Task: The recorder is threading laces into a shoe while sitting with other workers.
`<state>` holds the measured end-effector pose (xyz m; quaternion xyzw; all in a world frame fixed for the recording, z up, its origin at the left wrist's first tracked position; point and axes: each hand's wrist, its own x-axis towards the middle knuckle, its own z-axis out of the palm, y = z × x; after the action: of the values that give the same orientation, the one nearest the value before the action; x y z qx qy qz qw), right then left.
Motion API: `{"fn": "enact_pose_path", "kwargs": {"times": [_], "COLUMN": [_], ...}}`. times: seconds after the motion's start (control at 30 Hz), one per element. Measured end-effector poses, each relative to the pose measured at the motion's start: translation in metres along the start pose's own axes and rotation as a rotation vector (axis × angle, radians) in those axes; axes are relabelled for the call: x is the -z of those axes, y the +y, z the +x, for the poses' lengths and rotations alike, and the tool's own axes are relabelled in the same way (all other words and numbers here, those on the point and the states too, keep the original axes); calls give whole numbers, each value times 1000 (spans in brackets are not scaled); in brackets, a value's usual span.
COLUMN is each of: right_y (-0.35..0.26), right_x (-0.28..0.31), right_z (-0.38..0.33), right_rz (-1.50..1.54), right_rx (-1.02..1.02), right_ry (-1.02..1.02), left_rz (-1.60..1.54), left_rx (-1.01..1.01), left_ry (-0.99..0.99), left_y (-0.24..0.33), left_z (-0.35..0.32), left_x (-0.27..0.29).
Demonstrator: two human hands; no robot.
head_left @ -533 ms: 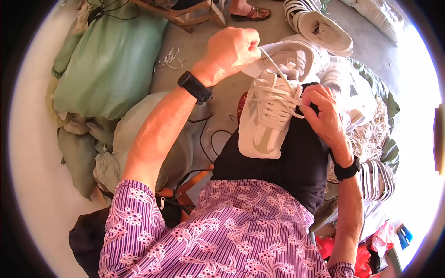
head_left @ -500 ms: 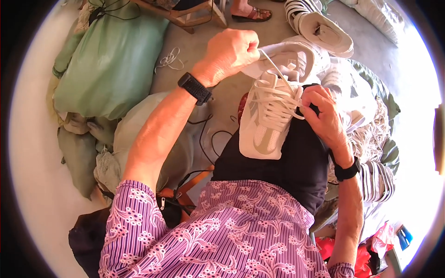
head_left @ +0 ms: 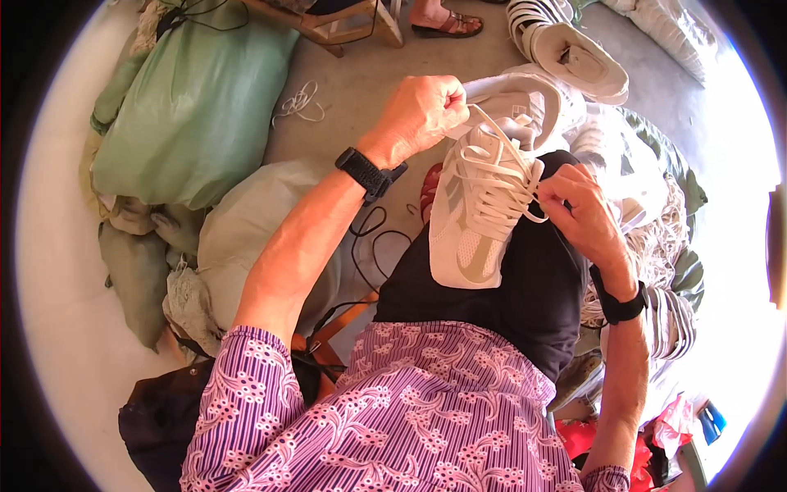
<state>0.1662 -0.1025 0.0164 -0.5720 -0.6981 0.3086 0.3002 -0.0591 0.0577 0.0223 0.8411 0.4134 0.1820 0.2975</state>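
Observation:
A cream and grey sneaker (head_left: pixel 470 234) rests on my black-trousered thigh, its toe toward me. Cream shoelace (head_left: pixel 497 197) runs zigzag up its front. Beyond the shoe's left side, my left hand (head_left: pixel 422 115) is closed in a fist round one length of the lace, which stretches from the fist down to the eyelets. At the shoe's right edge my right hand (head_left: pixel 578 199) pinches the lace beside the upper eyelets, thumb and forefinger together. Both wrists wear black bands.
White shoes (head_left: pixel 586 66) lie stacked beyond the sneaker, with a bundle of laces (head_left: pixel 656 238) to the right. Green sacks (head_left: pixel 197 115) fill the left side. A loose white lace (head_left: pixel 299 102) is on the floor. Another person's sandalled foot (head_left: pixel 447 20) shows at the top.
My left hand has come lower and slightly right, nearer the shoe, and the lace between it and the eyelets is shorter. The sneaker and my right hand have shifted slightly.

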Motion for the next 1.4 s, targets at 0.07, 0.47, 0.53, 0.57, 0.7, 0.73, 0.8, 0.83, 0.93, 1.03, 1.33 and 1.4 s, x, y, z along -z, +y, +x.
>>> {"fn": "enact_pose_path", "kwargs": {"times": [0.07, 0.47, 0.53, 0.57, 0.7, 0.73, 0.8, 0.83, 0.93, 1.03, 1.33, 1.4], "right_y": [2, 1, 1, 1, 0, 0, 3, 3, 3, 3, -11, -13], "right_x": [3, -9, -9, -9, -11, -13, -15, -15, -19, -20, -23, -22], "right_z": [-5, -14, -14, -14, -14, -14, -14, -15, -17, -17, -19, -19], "right_rz": [-2, -36, -15, -16, -32, -31, -43, -47, -50, -41, -119, -115], "right_rx": [4, -3, -16, -16, -46, -47, -34, -36, -1, 21, 40, 34], "right_ry": [-24, 93, 111, 107, 102, 102, 140, 141, 147, 177, 150, 135], "left_rz": [-23, 117, 109, -26, -378, -490, -421, -414, -506, -604, -579, -632], "left_rx": [1, -14, 16, 107, 183, 174, 163, 214, 287, 390, 365, 364], "left_ry": [0, 184, 145, -46, -311, -346, -320, -284, -226, -170, -149, -153], "left_y": [-2, 1, -2, 1, 5, 6, 9, 12, 7, 9, 10, 10], "left_z": [0, 7, -4, -12, -33, -37, -42, -47, -64, -73, -68, -70], "left_x": [-1, -10, -10, -8, -9, -9, -8, -8, -11, -14, -23, -26]}}
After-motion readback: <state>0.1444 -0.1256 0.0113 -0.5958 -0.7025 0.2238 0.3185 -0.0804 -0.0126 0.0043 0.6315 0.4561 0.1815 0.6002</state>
